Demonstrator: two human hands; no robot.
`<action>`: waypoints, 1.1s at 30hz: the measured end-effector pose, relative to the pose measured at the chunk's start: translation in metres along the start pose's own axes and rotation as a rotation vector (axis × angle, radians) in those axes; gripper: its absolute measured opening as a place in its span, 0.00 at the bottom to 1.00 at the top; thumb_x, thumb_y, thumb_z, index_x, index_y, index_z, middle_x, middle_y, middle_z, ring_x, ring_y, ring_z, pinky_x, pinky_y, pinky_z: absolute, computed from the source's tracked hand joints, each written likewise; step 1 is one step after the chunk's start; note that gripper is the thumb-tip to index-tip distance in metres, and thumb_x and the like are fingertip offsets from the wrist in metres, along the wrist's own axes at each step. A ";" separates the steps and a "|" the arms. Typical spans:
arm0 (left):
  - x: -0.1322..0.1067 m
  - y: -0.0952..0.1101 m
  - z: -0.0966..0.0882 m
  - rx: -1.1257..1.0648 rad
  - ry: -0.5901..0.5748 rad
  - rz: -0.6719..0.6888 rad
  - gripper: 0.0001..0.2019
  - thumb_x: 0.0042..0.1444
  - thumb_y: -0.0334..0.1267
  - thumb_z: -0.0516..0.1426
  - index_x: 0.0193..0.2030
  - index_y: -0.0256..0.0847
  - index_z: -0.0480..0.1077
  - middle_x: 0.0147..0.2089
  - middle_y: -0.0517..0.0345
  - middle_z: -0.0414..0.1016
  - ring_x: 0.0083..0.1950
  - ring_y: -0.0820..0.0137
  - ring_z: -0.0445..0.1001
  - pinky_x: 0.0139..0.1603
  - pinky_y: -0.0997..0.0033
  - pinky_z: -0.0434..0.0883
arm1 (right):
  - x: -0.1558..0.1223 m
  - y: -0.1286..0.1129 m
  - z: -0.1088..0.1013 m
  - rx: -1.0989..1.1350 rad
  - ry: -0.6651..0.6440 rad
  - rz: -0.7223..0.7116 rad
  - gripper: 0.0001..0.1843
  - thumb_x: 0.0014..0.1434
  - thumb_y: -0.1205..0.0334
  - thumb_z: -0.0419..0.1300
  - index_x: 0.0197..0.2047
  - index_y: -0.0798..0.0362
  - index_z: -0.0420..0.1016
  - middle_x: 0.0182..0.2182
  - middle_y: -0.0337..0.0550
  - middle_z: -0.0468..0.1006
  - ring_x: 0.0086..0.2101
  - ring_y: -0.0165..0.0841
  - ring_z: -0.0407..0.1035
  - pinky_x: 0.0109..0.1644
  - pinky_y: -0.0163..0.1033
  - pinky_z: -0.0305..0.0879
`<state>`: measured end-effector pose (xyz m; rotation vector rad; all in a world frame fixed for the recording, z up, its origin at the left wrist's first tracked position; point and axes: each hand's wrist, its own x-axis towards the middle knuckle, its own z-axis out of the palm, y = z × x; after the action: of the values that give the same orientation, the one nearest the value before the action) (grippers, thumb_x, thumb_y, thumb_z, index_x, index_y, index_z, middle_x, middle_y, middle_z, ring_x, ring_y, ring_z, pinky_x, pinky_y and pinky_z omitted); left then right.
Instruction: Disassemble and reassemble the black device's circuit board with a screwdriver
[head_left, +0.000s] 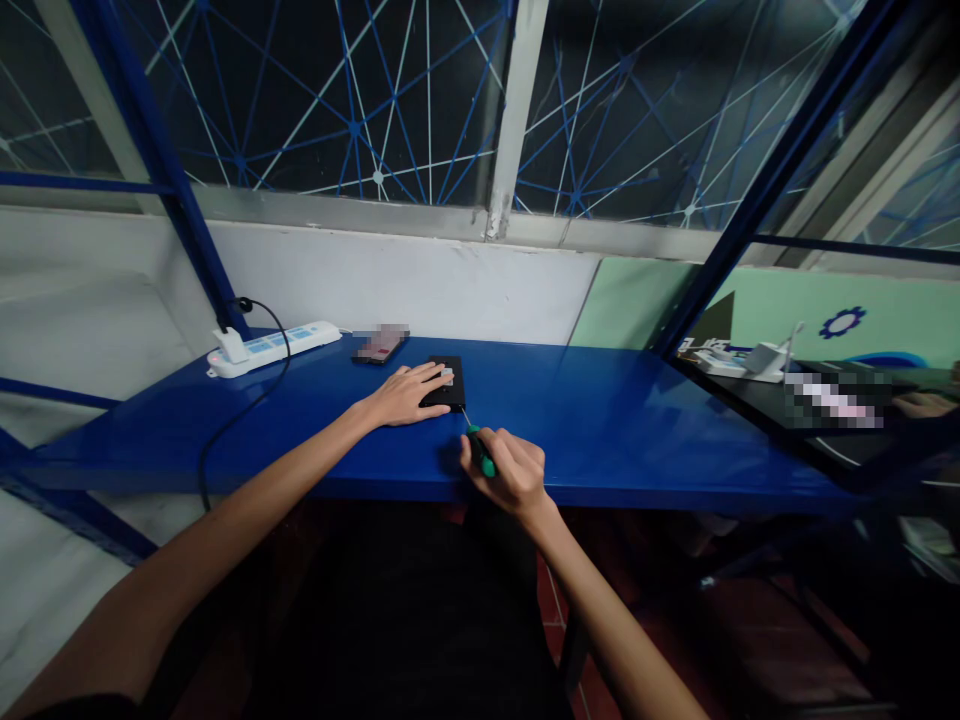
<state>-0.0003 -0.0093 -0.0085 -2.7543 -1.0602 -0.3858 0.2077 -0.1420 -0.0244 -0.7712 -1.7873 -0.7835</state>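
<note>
- Blue table (637, 420) ran below a latticed window, with a flat black device (452, 385) lying near its middle.
- Left hand (405, 395) lay flat on the device's left part, fingers spread over it.
- Right hand (510, 475), just in front of the device, was curled tight around a green-handled screwdriver (480, 455), whose tip pointed at the device's near edge.
- White power strip (274, 347) sat well left of the device.

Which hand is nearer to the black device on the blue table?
Left. The left hand lies on the black device; the right hand sits apart on its near side, gripping a green-handled screwdriver.
</note>
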 end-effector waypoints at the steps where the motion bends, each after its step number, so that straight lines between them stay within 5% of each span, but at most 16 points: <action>1: 0.000 0.000 0.000 0.000 0.004 0.001 0.34 0.64 0.62 0.45 0.70 0.46 0.55 0.72 0.45 0.54 0.72 0.52 0.54 0.63 0.48 0.59 | 0.000 0.000 0.000 0.000 -0.003 0.000 0.06 0.59 0.66 0.61 0.39 0.54 0.68 0.21 0.35 0.72 0.19 0.25 0.65 0.25 0.33 0.59; 16: 0.002 0.008 0.002 0.046 0.021 -0.040 0.35 0.64 0.64 0.42 0.69 0.45 0.57 0.71 0.44 0.57 0.71 0.53 0.55 0.63 0.48 0.59 | 0.002 -0.001 0.000 -0.016 0.010 0.003 0.05 0.58 0.65 0.64 0.37 0.55 0.70 0.19 0.34 0.70 0.18 0.25 0.63 0.25 0.33 0.57; 33: 0.001 0.007 0.004 0.029 0.060 -0.007 0.34 0.64 0.61 0.45 0.70 0.43 0.57 0.70 0.41 0.57 0.71 0.49 0.55 0.64 0.45 0.56 | 0.003 0.005 -0.001 0.028 0.102 0.296 0.07 0.59 0.59 0.64 0.33 0.51 0.70 0.20 0.34 0.74 0.18 0.25 0.68 0.25 0.30 0.62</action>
<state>0.0056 -0.0123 -0.0126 -2.6966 -1.0526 -0.4480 0.2115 -0.1396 -0.0202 -0.9347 -1.5455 -0.5884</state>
